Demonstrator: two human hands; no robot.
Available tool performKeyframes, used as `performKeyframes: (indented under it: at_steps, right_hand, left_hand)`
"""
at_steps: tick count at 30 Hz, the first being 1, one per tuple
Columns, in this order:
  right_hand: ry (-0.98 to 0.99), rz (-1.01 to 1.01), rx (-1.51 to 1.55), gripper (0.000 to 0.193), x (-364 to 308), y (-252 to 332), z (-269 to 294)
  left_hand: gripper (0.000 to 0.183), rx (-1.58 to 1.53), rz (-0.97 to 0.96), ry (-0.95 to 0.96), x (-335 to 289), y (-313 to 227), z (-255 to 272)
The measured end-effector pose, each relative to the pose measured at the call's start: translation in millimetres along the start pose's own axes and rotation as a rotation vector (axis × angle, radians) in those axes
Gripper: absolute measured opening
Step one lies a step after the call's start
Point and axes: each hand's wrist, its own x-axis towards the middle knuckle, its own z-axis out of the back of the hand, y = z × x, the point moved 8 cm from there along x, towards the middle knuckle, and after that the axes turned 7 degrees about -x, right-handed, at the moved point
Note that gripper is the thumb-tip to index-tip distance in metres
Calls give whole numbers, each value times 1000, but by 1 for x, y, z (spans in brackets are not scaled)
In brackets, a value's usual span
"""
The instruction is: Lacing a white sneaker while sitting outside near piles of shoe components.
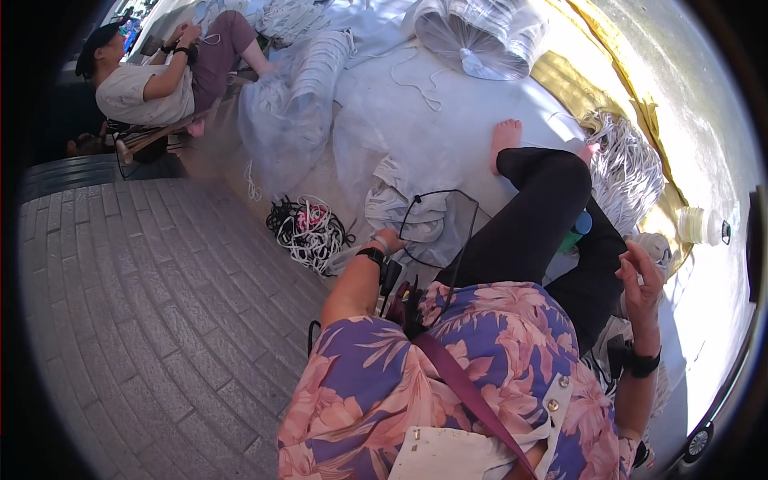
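Note:
My left hand (pixel 390 239) is low beside my left thigh, at the edge of a crumpled white bundle (pixel 406 210). Its fingers look curled in; what they hold, if anything, is hidden. A thin black cord (pixel 446 192) loops above this hand and back to my waist. Just left of it lies a tangled heap of black, white and some red cord (pixel 310 232). To the right, my right hand (pixel 642 276) is raised beside my bent knee, its fingers loosely bent and apart, with nothing visible in them. Behind its fingertips is a whitish object (pixel 654 246), partly covered.
Large clear bags of white coiled cord (pixel 320 72) (pixel 480 36) lie ahead on a white sheet (pixel 384 104). Loose white cord (pixel 628 164) is piled by my foot, near a clear plastic jug (pixel 700 226). Another person (pixel 152 88) sits far left, handling white cord. Grey paving (pixel 152 320) spreads left.

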Motion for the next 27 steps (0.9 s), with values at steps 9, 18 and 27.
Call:
performKeyframes:
  at_steps: [9, 18, 27]
  right_hand:
    - [105, -308, -31, 23, -10, -74, -29]
    - [107, -545, 43, 22, -23, -124, -23]
    - [88, -733, 114, 19, 29, -100, -122]
  left_hand:
    - [43, -409, 238, 84, 2, 55, -40]
    - [37, -741, 403, -31, 13, 100, -51]
    - [44, -1031, 501, -134, 27, 115, -73]
